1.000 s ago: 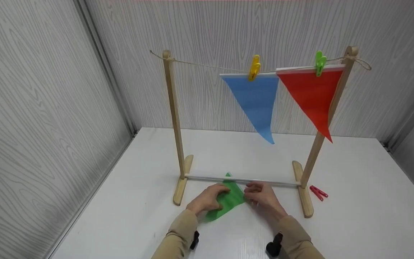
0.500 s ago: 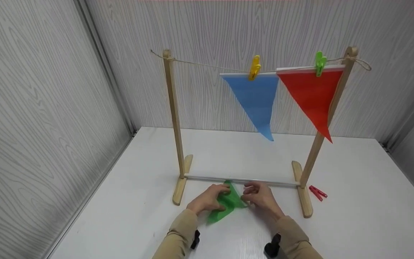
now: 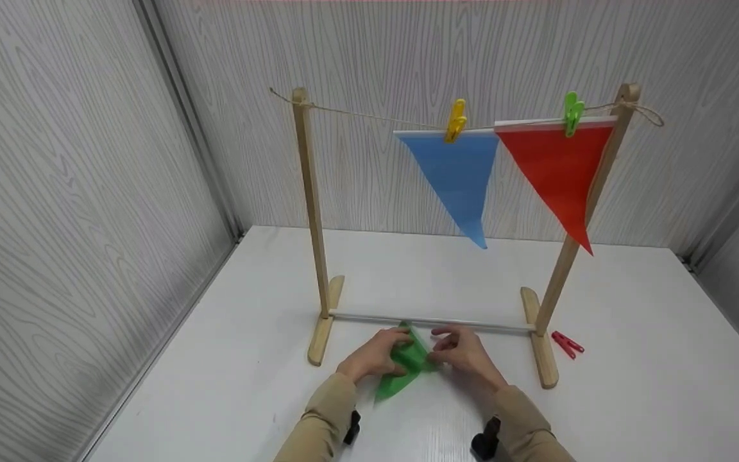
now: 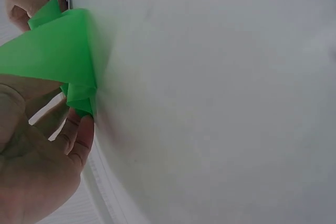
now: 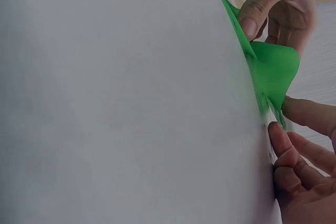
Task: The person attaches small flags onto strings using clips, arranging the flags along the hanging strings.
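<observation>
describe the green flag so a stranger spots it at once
Find the wooden stand, then its low crossbar. In front, between left hand and right hand, is the green flag. Unlike the blue flag and red flag, it isn't hanging.

Head view: from above, looks fwd + down, farthest; gets whole stand (image 3: 309,199). L wrist view: v. close, L hand (image 4: 39,177) nearest, tabletop (image 4: 210,103) tipped to frame's R. R wrist view: ditto close, R hand (image 5: 312,190) nearest, tabletop at frame's L. Wrist views share green flag (image 4: 58,51), both hands.
</observation>
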The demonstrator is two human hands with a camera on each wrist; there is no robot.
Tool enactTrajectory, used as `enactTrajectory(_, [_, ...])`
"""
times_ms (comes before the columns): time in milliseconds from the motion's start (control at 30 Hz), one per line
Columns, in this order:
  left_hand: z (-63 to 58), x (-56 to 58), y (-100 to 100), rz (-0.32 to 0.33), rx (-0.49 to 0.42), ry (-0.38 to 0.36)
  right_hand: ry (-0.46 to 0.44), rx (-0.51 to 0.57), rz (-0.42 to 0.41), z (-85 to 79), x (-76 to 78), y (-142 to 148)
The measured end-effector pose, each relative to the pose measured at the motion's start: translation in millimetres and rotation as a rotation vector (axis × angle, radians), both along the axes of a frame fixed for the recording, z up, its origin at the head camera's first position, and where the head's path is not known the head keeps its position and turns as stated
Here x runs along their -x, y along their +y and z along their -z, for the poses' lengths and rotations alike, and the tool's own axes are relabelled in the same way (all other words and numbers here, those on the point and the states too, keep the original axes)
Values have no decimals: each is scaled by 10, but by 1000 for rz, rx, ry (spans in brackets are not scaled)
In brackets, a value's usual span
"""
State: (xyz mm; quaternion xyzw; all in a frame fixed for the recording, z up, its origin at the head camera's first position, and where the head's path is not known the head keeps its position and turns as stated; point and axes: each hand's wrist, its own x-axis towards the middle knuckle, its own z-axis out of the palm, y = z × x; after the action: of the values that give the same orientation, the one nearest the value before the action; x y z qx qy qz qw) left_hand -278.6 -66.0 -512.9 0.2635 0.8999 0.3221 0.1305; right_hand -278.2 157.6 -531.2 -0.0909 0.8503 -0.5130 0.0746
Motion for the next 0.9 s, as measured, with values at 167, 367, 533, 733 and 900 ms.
enactTrajectory(167, [14,2,1,0,-21,-3,-20,1,-1,6,5,0])
enactTrajectory(367, [33,2,2,-38,-48,-19,-42,35,-7,20,7,15])
enactTrajectory(533, [44,17,-17,-52,-82,-4,-37,88,-23,30,6,36])
enactTrajectory(733, [54,36,-84,-90,-184,-32,-53,127,-45,35,14,72])
enactTrajectory(900, [58,50,-139,-141,-266,-80,-66,155,-26,36,23,100])
